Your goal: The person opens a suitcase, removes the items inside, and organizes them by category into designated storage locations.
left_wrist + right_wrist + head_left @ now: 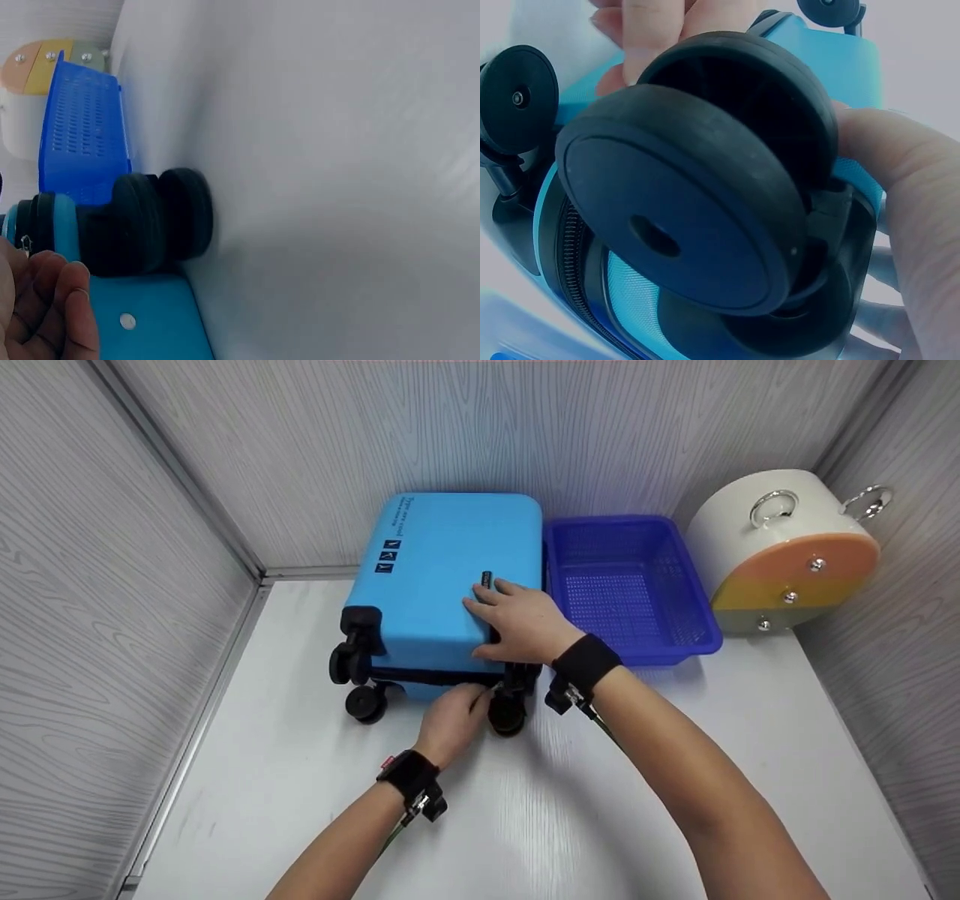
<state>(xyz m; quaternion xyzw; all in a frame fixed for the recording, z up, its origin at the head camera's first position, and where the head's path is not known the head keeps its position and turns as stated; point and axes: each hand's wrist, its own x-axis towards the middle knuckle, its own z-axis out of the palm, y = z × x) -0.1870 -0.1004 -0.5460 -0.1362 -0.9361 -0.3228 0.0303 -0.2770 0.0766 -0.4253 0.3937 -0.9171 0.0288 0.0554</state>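
Note:
A light blue suitcase [450, 562] lies flat, its wheeled end facing me. My right hand [525, 622] rests on its upper shell at the near right corner with fingers spread. Below, my left hand [452, 720] is at the zipper seam beside the right black wheel [507, 714]. Its fingers are curled and pinch a small metal zipper pull [26, 244], partly hidden by the thumb. In the right wrist view, a large twin wheel [667, 202] covers much of the scene, with the black zipper [571, 251] running beside it.
A blue plastic basket [697, 637] stands against the suitcase's right side. Farther right is a white drum-shaped box [750, 525] with a striped orange, yellow and green front and metal ring handles. Grey wood-grain walls [480, 427] enclose the white table [480, 825].

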